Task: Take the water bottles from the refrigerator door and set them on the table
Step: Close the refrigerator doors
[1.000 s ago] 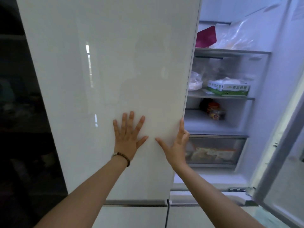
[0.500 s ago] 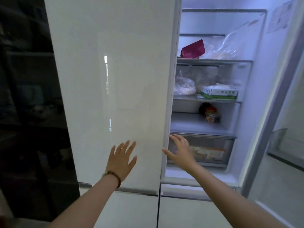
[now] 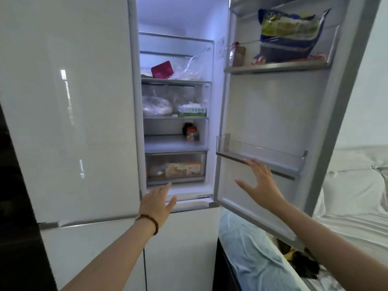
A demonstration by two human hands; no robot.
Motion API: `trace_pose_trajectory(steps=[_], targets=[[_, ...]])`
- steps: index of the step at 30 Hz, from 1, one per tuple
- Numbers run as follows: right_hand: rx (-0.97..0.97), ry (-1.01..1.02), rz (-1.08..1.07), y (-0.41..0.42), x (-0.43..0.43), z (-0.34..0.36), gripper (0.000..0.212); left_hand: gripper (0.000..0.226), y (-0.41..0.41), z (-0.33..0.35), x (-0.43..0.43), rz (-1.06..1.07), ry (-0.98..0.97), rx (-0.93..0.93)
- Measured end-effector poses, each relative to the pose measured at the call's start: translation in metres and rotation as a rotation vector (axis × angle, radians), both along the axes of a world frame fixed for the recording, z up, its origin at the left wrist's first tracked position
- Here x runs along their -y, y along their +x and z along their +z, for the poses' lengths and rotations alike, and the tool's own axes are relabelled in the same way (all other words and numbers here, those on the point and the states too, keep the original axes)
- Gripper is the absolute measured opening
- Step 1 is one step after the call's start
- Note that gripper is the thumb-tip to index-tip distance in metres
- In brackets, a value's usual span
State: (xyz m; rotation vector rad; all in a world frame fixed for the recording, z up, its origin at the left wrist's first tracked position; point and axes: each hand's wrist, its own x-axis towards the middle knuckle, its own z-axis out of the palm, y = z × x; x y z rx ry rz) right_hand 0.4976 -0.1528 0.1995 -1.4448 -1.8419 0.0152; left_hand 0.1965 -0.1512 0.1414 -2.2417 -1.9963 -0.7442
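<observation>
White gloss covers the closed left door [image 3: 69, 106] of the refrigerator, and its right edge runs straight down beside the lit interior. The right door [image 3: 270, 114] stands swung wide, its inner face turned toward the camera. On that door, a clear lower bin [image 3: 260, 153] holds nothing that can be seen, and no water bottles show anywhere in the door; the upper bin [image 3: 279, 67] carries a big blue and green bag [image 3: 291, 34] and a small jar [image 3: 238, 55]. The right hand [image 3: 261, 181] is spread flat with fingers apart, holding nothing, its fingertips at the underside of the lower bin's front edge; whether they touch it cannot be told. The left hand [image 3: 158, 203] is also open and empty, fingers loosely extended, in front of the bottom sill of the fridge opening just right of the closed door's edge, with a bead bracelet [image 3: 150, 222] on the wrist. Inside, the shelves hold a dark red packet [image 3: 162, 69], clear plastic bags [image 3: 156, 106], a green and white carton [image 3: 192, 111] and a red-lidded jar [image 3: 192, 133], above a clear drawer [image 3: 175, 168]. Open room lies between the two hands and between the door and the shelf fronts. Below the open door's lower edge lies pale blue cloth [image 3: 252, 257], and a white-covered bed [image 3: 357, 185] sits to the right.
</observation>
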Motion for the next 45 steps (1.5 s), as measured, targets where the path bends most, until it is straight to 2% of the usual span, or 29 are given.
trace_pose_trajectory(steps=[2, 6, 9, 12, 15, 20, 24, 29, 36, 41, 45], targets=[[-0.034, 0.047, -0.016, 0.040, 0.016, 0.012, 0.069, 0.065, 0.044, 0.015, 0.003, -0.058, 0.052, 0.037], [-0.222, 0.171, -0.010, 0.108, 0.033, 0.036, 0.070, 0.058, 0.135, 0.050, 0.007, -0.182, 0.166, 0.029], [-0.325, 0.198, -0.020, 0.157, 0.032, 0.046, 0.078, 0.058, 0.204, 0.074, 0.002, -0.245, 0.229, 0.040], [-0.439, 0.091, 0.006, 0.205, 0.021, 0.053, 0.093, 0.067, 0.274, 0.089, -0.009, -0.294, 0.187, 0.092], [-0.526, 0.004, 0.027, 0.239, 0.006, 0.057, 0.093, 0.075, 0.335, 0.097, -0.018, -0.300, 0.106, 0.178], [-0.529, -0.174, 0.120, 0.265, -0.023, 0.062, 0.102, 0.073, 0.390, 0.105, -0.024, -0.227, -0.016, 0.079], [-0.640, -0.261, 0.249, 0.263, -0.039, 0.061, 0.086, 0.071, 0.400, 0.108, -0.025, -0.136, -0.037, 0.052], [-0.708, -0.101, 0.143, 0.249, -0.045, 0.046, 0.071, 0.072, 0.389, 0.107, -0.019, -0.079, -0.013, -0.003], [-0.843, -0.036, 0.224, 0.207, -0.031, 0.045, 0.036, 0.070, 0.333, 0.104, -0.002, 0.041, 0.049, -0.044], [-0.812, -0.020, 0.381, 0.155, -0.013, 0.049, 0.050, 0.070, 0.274, 0.113, 0.011, 0.032, 0.006, 0.050], [-0.743, 0.005, 0.470, 0.096, -0.005, 0.052, 0.040, 0.076, 0.223, 0.120, 0.019, -0.037, 0.033, 0.192]])
